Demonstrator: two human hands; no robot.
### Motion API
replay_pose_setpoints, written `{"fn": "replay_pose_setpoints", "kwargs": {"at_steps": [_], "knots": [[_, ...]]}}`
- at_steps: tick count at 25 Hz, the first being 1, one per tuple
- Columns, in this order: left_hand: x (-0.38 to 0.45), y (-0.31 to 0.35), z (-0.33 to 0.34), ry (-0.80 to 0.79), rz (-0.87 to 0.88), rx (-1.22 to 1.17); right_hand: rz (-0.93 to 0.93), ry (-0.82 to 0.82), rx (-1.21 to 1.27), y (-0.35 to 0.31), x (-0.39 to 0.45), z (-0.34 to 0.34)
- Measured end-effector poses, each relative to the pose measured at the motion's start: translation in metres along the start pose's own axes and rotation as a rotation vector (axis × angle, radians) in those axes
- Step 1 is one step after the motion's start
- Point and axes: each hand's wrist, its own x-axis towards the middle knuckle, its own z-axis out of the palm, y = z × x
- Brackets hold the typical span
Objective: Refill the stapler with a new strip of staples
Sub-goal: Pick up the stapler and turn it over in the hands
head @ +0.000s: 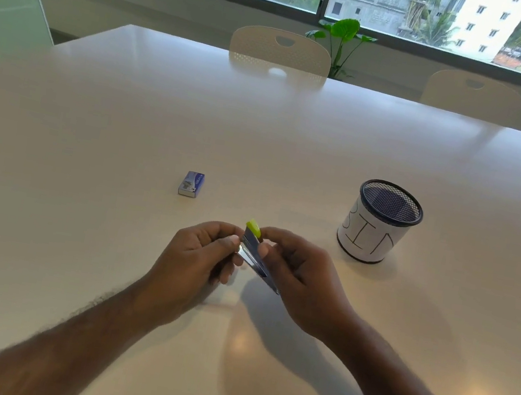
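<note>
A small stapler (254, 253) with a metal body and a yellow-green end is held above the white table (125, 125), between both hands. My left hand (195, 264) pinches its left side with thumb and fingers. My right hand (299, 275) grips it from the right, thumb on the metal. The stapler slants from the yellow-green tip down toward me. A small blue staple box (191, 184) lies closed on the table, beyond and left of my hands. No loose strip of staples is visible.
A black mesh cup (378, 223) wrapped in white paper marked "BIN" stands to the right of my hands. Two pale chairs (280, 49) sit at the table's far edge, with a green plant (343, 34) behind them under the windows.
</note>
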Motion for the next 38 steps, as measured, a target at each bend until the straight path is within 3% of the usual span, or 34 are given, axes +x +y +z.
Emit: {"fn": "replay_pose_setpoints", "kwargs": {"at_steps": [7, 25, 29, 38], "knots": [[-0.001, 0.004, 0.006, 0.106, 0.081, 0.084, -0.103, 0.082, -0.021, -0.006, 0.020, 0.016], [0.001, 0.003, 0.014, 0.026, 0.250, 0.267, -0.302, 0.333, -0.051, -0.022, 0.017, 0.024], [0.003, 0.006, 0.001, 0.157, 0.127, 0.118, -0.311, 0.562, 0.112, -0.026, 0.024, 0.005], [0.009, 0.014, -0.019, -0.074, -0.029, -0.216, -0.244, 0.592, 0.192, -0.017, 0.020, -0.029]]}}
